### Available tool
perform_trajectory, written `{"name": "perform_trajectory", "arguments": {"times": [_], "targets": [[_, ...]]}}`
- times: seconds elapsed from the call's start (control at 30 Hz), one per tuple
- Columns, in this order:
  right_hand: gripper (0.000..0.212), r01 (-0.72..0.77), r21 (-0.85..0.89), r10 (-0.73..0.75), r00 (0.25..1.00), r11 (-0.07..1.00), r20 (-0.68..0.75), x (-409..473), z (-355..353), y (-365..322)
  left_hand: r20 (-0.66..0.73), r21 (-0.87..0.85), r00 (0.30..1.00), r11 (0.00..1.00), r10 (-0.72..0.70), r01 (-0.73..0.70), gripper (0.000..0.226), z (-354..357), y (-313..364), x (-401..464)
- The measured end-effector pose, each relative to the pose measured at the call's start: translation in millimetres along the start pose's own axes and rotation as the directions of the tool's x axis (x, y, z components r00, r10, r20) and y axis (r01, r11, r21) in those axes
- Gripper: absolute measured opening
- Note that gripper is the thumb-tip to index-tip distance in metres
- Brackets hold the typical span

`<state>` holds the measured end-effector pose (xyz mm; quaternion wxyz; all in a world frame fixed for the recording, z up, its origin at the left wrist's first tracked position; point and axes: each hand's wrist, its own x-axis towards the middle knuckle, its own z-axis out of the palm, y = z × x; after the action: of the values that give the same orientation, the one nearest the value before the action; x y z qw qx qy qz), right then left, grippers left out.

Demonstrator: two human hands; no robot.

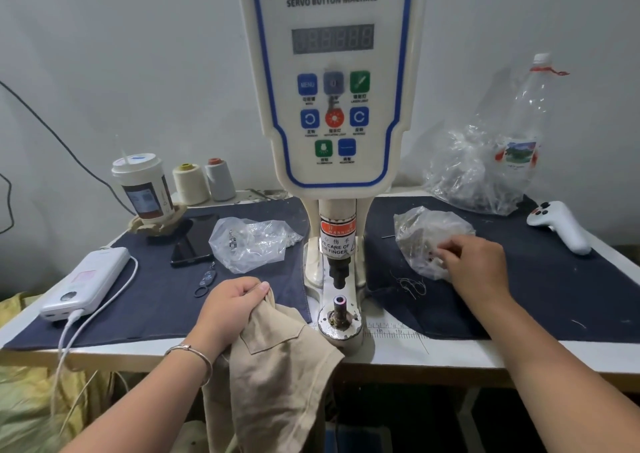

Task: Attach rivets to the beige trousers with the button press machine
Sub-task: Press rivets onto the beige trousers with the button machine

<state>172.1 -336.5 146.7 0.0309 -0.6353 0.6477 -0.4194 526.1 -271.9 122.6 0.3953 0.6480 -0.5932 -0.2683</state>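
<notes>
From the head view, the left hand point(232, 309) grips the beige trousers point(277, 376), bunched just left of the press machine point(334, 134) and hanging off the table edge. The right hand point(476, 265) pinches into a plastic bag point(424, 236), probably for a rivet. The lower post point(339, 305) looks bare, so no pressing has begun here; no rivets show on the cloth.

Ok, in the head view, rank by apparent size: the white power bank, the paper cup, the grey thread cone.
1. White power bank, though it lies nearest the camera.
2. Paper cup.
3. Grey thread cone, clearly smallest.
</notes>
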Motion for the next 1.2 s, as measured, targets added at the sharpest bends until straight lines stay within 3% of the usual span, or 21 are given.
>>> {"name": "perform_trajectory", "arguments": {"times": [0.17, 0.23, 0.3, 0.4, 0.47, 0.63, 0.77, 0.9, 1.07, 1.2], "targets": [[0.010, -0.146, 0.378, 0.123, 0.989, 0.914, 0.084, -18.9, -21.6, -22.1, -0.007, -0.002, 1.000, 1.000, 0.003, -0.003, 0.046, 0.1, 1.0, -0.3], [0.012, -0.245, 0.606, 0.136, 0.966, 0.757, 0.221, -34.9, -25.8, -39.4, -0.015, 0.004, 1.000, 1.000, 0.004, -0.004, 0.045, 0.0, 1.6, -0.6], [0.011, -0.354, 0.714, 0.094, 0.921, 0.605, 0.377, -52.0, -24.7, -58.7, -0.015, -0.001, 1.000, 1.000, 0.004, -0.004, 0.043, 0.1, 1.9, -0.7], [0.006, -0.484, 0.740, 0.043, 0.848, 0.468, 0.528, -70.8, -18.0, -84.3, -0.016, -0.014, 1.000, 1.000, 0.006, -0.006, 0.044, -0.2, 2.4, -1.1], [0.008, -0.511, 0.731, 0.012, 0.823, 0.452, 0.567, -78.5, -14.8, -95.3, -0.013, -0.001, 1.000, 1.000, 0.013, -0.013, 0.045, -0.2, 2.5, -0.8], [0.011, -0.492, 0.715, -0.005, 0.822, 0.496, 0.569, -84.6, -11.9, -107.6, -0.018, 0.019, 1.000, 1.000, 0.015, -0.014, 0.046, 0.1, 2.0, 0.3], [0.004, -0.542, 0.713, 0.021, 0.802, 0.445, 0.596, -85.7, -7.2, -109.7, -0.021, 0.019, 1.000, 1.000, 0.013, -0.012, 0.042, -0.1, 1.4, -0.1], [0.017, -0.588, 0.702, 0.060, 0.782, 0.402, 0.621, -88.5, -6.1, -109.9, -0.023, 0.022, 1.000, 1.000, 0.017, -0.017, 0.043, 0.3, 0.9, -0.3], [0.006, -0.653, 0.713, 0.046, 0.745, 0.255, 0.665, -91.3, -3.3, -108.9, -0.025, 0.032, 0.999, 0.999, 0.022, -0.021, 0.046, -0.2, 1.8, -0.4], [0.010, -0.664, 0.710, 0.036, 0.736, 0.234, 0.676, -89.7, -5.9, -108.4, -0.030, 0.036, 0.999, 0.999, 0.019, -0.018, 0.047, 0.0, 2.9, -1.0]]}}
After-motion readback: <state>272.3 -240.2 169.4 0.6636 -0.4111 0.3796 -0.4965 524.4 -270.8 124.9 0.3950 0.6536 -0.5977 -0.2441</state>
